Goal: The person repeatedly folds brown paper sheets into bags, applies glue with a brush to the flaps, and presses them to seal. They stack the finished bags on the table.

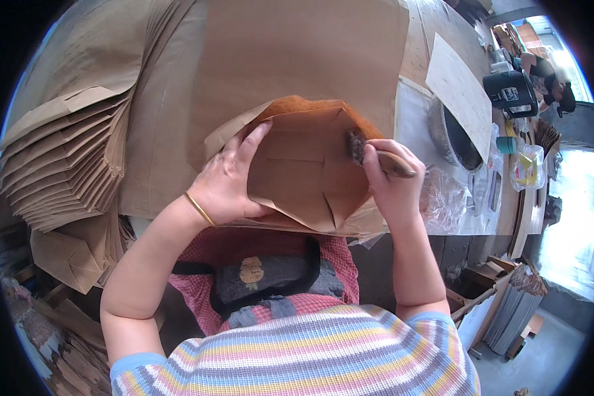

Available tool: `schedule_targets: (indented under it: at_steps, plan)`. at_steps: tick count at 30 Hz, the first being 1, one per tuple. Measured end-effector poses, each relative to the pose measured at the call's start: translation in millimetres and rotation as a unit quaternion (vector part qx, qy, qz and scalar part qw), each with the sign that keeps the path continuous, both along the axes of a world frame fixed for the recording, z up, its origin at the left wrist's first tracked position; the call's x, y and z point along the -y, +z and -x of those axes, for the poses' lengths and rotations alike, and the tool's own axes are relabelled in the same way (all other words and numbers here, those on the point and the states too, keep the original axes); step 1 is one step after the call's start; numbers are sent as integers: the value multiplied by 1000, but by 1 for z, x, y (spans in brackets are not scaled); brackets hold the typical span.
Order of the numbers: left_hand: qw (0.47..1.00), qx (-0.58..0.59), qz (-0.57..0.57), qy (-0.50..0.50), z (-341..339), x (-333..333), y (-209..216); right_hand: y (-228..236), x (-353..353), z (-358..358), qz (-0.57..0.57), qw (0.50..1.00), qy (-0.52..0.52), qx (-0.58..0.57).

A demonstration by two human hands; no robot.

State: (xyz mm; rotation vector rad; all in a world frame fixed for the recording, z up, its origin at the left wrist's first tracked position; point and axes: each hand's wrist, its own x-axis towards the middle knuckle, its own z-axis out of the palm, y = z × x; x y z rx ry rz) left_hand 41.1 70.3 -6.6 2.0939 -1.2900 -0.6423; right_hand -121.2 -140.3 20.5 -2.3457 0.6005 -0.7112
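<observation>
In front of me a brown paper bag [289, 173] lies with its folded end spread out, showing creases and flaps. Its far edge [310, 105] has an orange-brown tint. Spread fingers of my left hand [228, 178] rest on the left side of this end, thumb and fingers apart against the paper. A brush with a wooden handle [397, 165] is gripped in my right hand [402, 175]. Its dark bristles [356, 145] touch the right side of the opened end.
Stacked folded paper bags [66, 152] fan out at the left. To the right stand a round dark bowl [459, 138] partly under a pale board [459, 82], crumpled clear plastic [445, 201] and a black container [510, 92]. Another person [551, 82] is at the far right.
</observation>
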Motion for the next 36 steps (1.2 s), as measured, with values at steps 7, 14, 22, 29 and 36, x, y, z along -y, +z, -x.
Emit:
schedule_targets:
  at_steps: [7, 14, 22, 29, 36]
  plan:
    - [1000, 17, -15, 19, -1, 1, 0, 13, 5, 28, -92, 986, 93, -102]
    - [979, 168, -90, -77, -8, -9, 0, 21, 10, -7, -54, 930, 361, -37]
    - [991, 103, -61, -55, -6, -10, 4, 1, 8, -34, -53, 933, 350, -60]
    - [988, 95, -51, 112, -6, 10, -10, 38, -17, 12, -239, 959, -7, 153]
    - [974, 118, -146, 131, -15, 19, -30, -12, -40, -1, -360, 933, -1, 7]
